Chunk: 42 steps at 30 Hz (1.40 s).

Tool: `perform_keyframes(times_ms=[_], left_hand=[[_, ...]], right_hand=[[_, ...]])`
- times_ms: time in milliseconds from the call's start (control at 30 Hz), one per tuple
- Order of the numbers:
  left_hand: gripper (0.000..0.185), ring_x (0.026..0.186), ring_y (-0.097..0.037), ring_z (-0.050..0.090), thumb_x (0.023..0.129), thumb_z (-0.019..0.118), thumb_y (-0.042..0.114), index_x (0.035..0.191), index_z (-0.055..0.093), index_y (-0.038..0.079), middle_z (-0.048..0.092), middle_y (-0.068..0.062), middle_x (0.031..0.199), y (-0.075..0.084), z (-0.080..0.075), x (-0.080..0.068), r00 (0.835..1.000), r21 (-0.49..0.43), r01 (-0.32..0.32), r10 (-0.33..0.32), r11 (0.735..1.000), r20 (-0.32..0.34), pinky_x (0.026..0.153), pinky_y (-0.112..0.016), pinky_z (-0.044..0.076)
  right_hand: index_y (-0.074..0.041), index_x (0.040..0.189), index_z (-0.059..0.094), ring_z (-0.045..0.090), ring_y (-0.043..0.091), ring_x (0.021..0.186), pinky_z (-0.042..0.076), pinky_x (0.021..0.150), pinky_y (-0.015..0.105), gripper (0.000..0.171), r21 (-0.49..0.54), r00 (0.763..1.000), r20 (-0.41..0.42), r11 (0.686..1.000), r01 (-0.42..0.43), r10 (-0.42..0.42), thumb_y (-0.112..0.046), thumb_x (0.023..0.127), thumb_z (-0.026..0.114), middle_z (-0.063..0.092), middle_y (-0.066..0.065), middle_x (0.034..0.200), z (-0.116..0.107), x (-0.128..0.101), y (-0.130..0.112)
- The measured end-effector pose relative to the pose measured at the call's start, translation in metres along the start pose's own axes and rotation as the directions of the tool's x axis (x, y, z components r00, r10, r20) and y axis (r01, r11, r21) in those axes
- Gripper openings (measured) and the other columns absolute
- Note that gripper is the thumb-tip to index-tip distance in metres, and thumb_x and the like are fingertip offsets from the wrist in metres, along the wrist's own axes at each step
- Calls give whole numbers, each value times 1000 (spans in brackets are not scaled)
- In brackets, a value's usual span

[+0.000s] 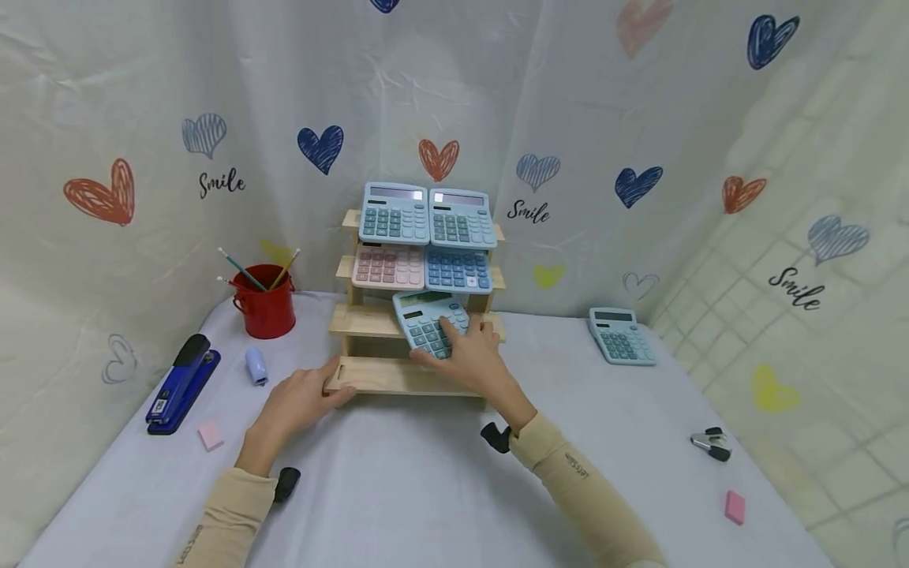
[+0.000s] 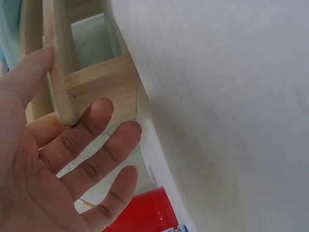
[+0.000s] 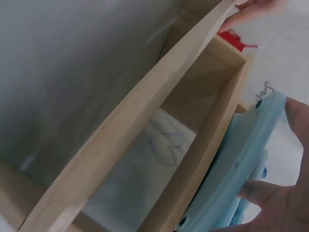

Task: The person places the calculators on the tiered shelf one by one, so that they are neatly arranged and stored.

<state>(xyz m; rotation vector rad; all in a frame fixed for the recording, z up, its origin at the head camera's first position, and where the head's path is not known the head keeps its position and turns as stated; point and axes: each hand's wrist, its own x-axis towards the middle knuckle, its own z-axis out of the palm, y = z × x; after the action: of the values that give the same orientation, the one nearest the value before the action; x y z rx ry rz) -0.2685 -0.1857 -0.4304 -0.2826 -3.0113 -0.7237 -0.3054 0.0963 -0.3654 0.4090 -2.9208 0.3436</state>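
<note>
My right hand (image 1: 474, 353) grips a light blue calculator (image 1: 429, 322) by its near edge, tilted against the wooden rack (image 1: 369, 377). It looks light, stiff and a bit slippery. My left hand (image 1: 301, 402), fingers straight, steadies the rack's near left corner. Only the head view shows the buttons.

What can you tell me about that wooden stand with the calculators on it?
The wooden rack is a pale, unpainted stepped stand with four tiers, against the heart-print curtain on the white-covered table. Its top two tiers each carry two calculators; the bottom tier is bare. The left hand rests on its lower left corner with straight fingers. The right hand holds a light-blue calculator tilted at the third tier.
</note>
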Motion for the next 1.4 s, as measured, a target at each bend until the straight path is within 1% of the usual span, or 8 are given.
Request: perform_keyframes(times_ms=[167, 400, 667, 767, 900, 1133, 1167, 1400], left_hand=[[79, 81, -24, 53, 94, 65, 50, 152, 41, 3, 60, -11, 76, 0, 0, 2, 1000, 4, 2, -2, 1000, -8, 61, -33, 37], [79, 75, -22, 50, 94, 65, 50, 153, 39, 3, 49, -6, 68, 2, -4, 6, 1000, -2, 11, -11, 1000, 5, 57, -32, 33], [78, 75, -22, 50, 95, 64, 48, 153, 39, 2, 46, -5, 67, 3, -2, 3, 1000, -9, -11, 11, 1000, 23, 57, -32, 33], [78, 79, -23, 52, 95, 64, 49, 152, 40, 1, 54, -7, 70, 3, -1, 2, 1000, -2, -12, 12, 1000, 18, 60, -33, 37], [78, 83, -24, 54, 95, 64, 49, 152, 41, 2, 68, -18, 91, 2, 0, 2, 1000, 6, -7, 7, 1000, 2, 64, -35, 41], [78, 86, -25, 55, 94, 65, 50, 152, 42, 3, 69, -24, 111, 0, 2, 2, 1000, 10, -7, 7, 1000, -2, 66, -35, 42], [78, 86, -25, 55, 94, 65, 50, 152, 41, 3, 69, -23, 106, 0, 2, 2, 1000, 8, -2, 2, 1000, 3, 65, -35, 42], [80, 93, -27, 56, 94, 64, 51, 153, 40, 4, 62, -28, 132, 0, 2, 2, 1000, 8, 12, -12, 1000, 12, 70, -37, 45]], right_hand=[[-17, 150, 48, 37, 47, 132, 37, 108, 60, 83, 77, 994, 12, 992, 103, -104, -67, 87, 64, 31, 35, 154, 4, 3, -20], [-15, 148, 51, 39, 40, 116, 40, 101, 49, 76, 41, 978, -91, 981, 190, -185, -61, 89, 66, 40, 37, 143, 15, 20, -38], [-16, 149, 50, 36, 37, 118, 37, 101, 46, 79, 70, 986, -113, 989, 128, -119, -66, 89, 62, 40, 33, 138, 34, 34, -56], [-15, 147, 52, 36, 35, 116, 37, 99, 43, 79, 58, 986, -135, 993, 106, -97, -67, 88, 62, 42, 32, 136, 38, 35, -61], [-16, 147, 51, 38, 36, 117, 37, 101, 44, 80, 75, 985, -142, 991, 108, -97, -67, 87, 63, 42, 32, 137, 39, 34, -63], [-10, 150, 42, 37, 43, 130, 35, 108, 55, 85, 150, 989, -105, 982, 118, -103, -55, 85, 74, 41, 28, 148, 32, 19, -38], [-8, 149, 44, 38, 44, 130, 36, 107, 56, 83, 148, 989, -106, 982, 120, -105, -52, 85, 75, 42, 28, 148, 29, 16, -31], [-6, 129, 55, 38, 48, 129, 36, 101, 61, 58, 111, 989, -129, 990, 83, -68, -38, 85, 76, 43, 29, 145, 15, -5, 40]])
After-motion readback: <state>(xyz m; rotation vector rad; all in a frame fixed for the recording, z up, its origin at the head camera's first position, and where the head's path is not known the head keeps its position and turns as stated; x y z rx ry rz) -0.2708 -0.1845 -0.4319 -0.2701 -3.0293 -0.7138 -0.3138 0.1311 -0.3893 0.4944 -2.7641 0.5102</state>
